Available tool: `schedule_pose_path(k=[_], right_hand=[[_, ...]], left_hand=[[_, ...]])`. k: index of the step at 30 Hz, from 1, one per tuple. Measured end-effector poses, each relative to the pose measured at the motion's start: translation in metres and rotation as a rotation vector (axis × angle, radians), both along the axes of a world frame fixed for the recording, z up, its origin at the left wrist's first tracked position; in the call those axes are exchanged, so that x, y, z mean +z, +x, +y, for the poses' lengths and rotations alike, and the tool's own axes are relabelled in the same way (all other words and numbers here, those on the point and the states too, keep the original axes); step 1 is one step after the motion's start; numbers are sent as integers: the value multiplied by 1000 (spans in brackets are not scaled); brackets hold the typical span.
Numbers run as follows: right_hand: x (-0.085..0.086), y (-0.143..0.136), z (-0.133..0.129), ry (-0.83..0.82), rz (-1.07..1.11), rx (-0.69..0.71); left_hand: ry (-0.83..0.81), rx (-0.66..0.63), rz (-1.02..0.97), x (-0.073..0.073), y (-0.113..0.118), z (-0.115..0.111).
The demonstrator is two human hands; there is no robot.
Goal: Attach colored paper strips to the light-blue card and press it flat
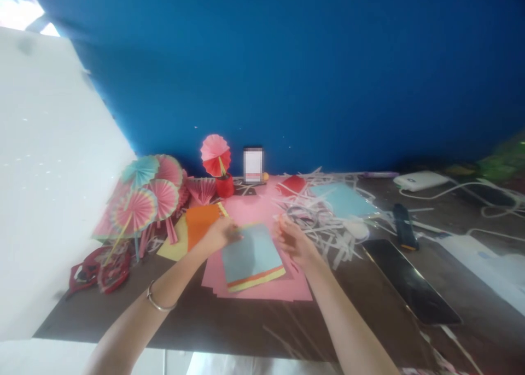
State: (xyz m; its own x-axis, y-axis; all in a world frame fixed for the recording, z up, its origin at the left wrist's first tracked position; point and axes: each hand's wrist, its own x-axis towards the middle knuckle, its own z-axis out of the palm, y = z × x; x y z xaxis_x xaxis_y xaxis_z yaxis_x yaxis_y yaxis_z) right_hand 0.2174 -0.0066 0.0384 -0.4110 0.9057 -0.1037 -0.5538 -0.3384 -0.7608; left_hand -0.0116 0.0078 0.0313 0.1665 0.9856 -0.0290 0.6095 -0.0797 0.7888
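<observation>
In the middle lies a light blue paper sheet (pixel 252 255) with orange and yellow edges showing along its lower side. Beneath it are several pink paper sheets (pixel 262 294). At the blue sheet's upper left corner is my left hand (pixel 221 234), a bangle on its wrist. Its fingers bend toward the paper, blurred, so a grip on it cannot be made out. My right hand (pixel 293 237) hovers just past the blue sheet's right edge, fingers loosely bent and apart, with nothing visible in them. Orange paper (pixel 202 224) lies beside the left hand.
Folded paper fans (pixel 135 214) and red-handled scissors (pixel 100 271) stand and lie at left. A pink paper fan flower (pixel 215 155) rises from a red pot (pixel 225 186). White paper strips (pixel 328 230) heap at right, near a phone (pixel 412 282), cables and a white power bank (pixel 422 180).
</observation>
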Motion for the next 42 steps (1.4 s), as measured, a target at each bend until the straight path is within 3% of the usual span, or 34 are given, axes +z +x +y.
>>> schedule_pose_path(k=[6,8,11,13,15,19,21,24,26,30,34,38,42], right_hand=[[6,-1,-2,-2,20,-26],[7,-2,-2,-14,14,-26],[8,-2,-4,-24,4,-21],[8,-3,-4,-30,-2,-23],[5,-4,-4,-50,-4,-13],[-11,-10,0,-142,8,29],[-21,-14,3,-192,11,19],[-31,-20,7,-221,9,7],[-32,-21,8,-235,12,9],[-20,-14,8,-249,25,27],[4,-1,6,-146,-2,99],[22,-8,4,47,-412,210],[20,-36,7,360,-783,100]], left_hand=[[110,-214,175,10,8,28],[166,-321,215,11,15,32],[293,-368,251,10,27,31],[335,-353,245,10,35,29],[261,-326,191,11,38,28],[5,-246,24,14,28,33],[-223,-235,-165,15,14,33],[-446,-325,-430,11,-9,25],[-447,-260,-492,3,-18,16],[-276,162,-705,-21,-14,0],[-215,165,-814,-37,0,-8],[-139,172,-771,-40,7,-13],[-152,125,-755,-39,10,-17]])
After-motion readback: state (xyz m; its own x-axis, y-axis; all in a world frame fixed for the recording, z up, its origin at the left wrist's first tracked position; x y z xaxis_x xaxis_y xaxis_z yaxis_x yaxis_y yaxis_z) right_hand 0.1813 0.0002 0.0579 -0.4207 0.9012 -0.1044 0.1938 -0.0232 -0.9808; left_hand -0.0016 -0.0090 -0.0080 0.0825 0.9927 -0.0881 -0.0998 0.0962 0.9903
